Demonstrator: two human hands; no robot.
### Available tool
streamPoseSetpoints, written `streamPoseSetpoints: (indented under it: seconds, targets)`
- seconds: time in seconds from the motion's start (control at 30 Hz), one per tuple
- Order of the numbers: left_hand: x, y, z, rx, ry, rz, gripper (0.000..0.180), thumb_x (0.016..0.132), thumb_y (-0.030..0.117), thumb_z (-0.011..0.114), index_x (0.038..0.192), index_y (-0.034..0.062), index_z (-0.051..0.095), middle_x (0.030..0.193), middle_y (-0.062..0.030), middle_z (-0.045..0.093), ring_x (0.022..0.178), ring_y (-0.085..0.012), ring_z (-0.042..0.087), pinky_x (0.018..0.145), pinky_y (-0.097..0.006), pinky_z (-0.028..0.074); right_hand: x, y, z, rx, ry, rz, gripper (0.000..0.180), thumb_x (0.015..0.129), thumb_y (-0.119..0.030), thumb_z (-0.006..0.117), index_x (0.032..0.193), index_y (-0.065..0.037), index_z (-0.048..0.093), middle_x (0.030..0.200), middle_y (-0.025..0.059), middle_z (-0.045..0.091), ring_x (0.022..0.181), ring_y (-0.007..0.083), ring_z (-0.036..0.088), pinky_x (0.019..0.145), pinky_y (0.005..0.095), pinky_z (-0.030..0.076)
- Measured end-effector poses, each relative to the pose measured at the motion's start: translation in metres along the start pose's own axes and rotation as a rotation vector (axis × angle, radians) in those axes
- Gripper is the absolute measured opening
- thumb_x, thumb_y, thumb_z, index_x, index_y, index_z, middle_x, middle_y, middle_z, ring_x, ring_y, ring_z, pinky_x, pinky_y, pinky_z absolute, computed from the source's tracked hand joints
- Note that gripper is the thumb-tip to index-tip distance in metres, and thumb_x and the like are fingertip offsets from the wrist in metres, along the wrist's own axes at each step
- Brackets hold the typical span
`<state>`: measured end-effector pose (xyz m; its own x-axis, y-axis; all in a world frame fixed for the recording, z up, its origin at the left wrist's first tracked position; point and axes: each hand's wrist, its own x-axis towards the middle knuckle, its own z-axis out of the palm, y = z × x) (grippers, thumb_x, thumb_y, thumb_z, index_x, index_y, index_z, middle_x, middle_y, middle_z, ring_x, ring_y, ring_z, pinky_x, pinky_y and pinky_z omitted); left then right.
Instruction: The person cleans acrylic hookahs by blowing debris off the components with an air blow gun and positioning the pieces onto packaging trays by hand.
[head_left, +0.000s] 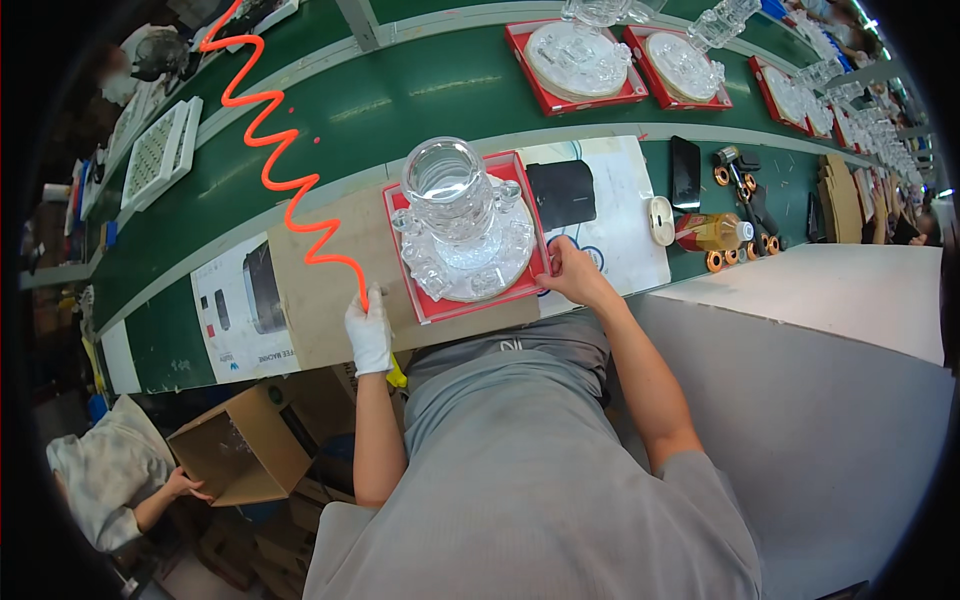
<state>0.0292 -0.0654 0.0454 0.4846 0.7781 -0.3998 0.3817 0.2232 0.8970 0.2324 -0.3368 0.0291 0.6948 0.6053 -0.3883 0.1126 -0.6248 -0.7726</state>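
In front of me a clear glass-like assembly, a cylinder [447, 185] standing on a round base [480, 265] with small clear fittings, sits in a shallow red tray [420, 308]. My left hand [369, 335], in a white glove, is closed around the lower end of an orange coiled hose [300, 222]. A yellow piece [397, 372] shows just beside the glove; I cannot tell whether it joins the hose. At the tray's right edge, the bare fingers of my right hand [573, 274] are bent and grip its rim near the front corner.
Under the tray lies brown cardboard [330, 290] on a green bench. To the right are a phone [686, 172], a bottle [715, 232] and several copper-coloured rings [714, 261]. Similar red trays [580, 105] line the far belt. At lower left, another person's hand [185, 485] holds an open carton [240, 450].
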Motion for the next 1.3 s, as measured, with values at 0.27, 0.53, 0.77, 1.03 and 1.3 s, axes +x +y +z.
streamPoseSetpoints:
  seconds: [0.27, 0.53, 0.77, 1.03, 1.3]
  targets:
    - [-0.001, 0.003, 0.001, -0.011, -0.020, -0.007, 0.023, 0.097, 0.026, 0.054, 0.086, 0.0069, 0.061, 0.051, 0.0090, 0.035, 0.038, -0.0018, 0.029, 0.035, -0.022, 0.023, 0.002, 0.009, 0.011, 0.191, 0.194, -0.001, 0.021, 0.088, -0.017, 0.065, 0.089, 0.001, 0.055, 0.069, 0.0106, 0.058, 0.060, 0.0215, 0.055, 0.057, 0.0336, 0.044]
    - [0.000, -0.002, -0.003, -0.020, -0.007, -0.007, 0.022, 0.097, 0.025, 0.055, 0.086, 0.0073, 0.061, 0.052, 0.0092, 0.035, 0.038, -0.0017, 0.029, 0.035, -0.023, 0.022, -0.017, -0.013, -0.014, -0.126, 0.084, -0.238, 0.021, 0.082, -0.019, 0.070, 0.097, -0.005, 0.064, 0.074, 0.0096, 0.057, 0.069, 0.0242, 0.056, 0.063, 0.0362, 0.046]
    - [0.003, -0.008, -0.002, -0.010, -0.007, 0.015, 0.022, 0.096, 0.025, 0.055, 0.086, 0.0072, 0.062, 0.053, 0.0097, 0.035, 0.041, -0.0012, 0.028, 0.037, -0.022, 0.020, 0.000, -0.009, -0.010, -0.331, -0.107, -0.187, 0.018, 0.075, -0.025, 0.072, 0.084, -0.009, 0.071, 0.078, 0.0120, 0.060, 0.074, 0.0285, 0.060, 0.065, 0.0403, 0.047]
    - [0.002, -0.004, -0.003, 0.025, -0.018, 0.024, 0.024, 0.097, 0.026, 0.054, 0.088, 0.0049, 0.060, 0.052, 0.0074, 0.036, 0.038, -0.0027, 0.030, 0.034, -0.023, 0.027, -0.006, -0.006, 0.009, -0.297, 0.146, -0.180, 0.019, 0.082, -0.027, 0.069, 0.080, -0.008, 0.069, 0.079, 0.0087, 0.059, 0.070, 0.0257, 0.059, 0.063, 0.0380, 0.046]
    - [-0.001, -0.004, -0.004, 0.026, -0.012, 0.017, 0.024, 0.097, 0.026, 0.054, 0.088, 0.0044, 0.060, 0.051, 0.0073, 0.036, 0.038, -0.0027, 0.030, 0.034, -0.023, 0.027, -0.018, -0.023, -0.021, -0.213, 0.074, -0.184, 0.016, 0.081, -0.023, 0.071, 0.089, -0.009, 0.067, 0.082, 0.0073, 0.059, 0.071, 0.0248, 0.059, 0.064, 0.0366, 0.047]
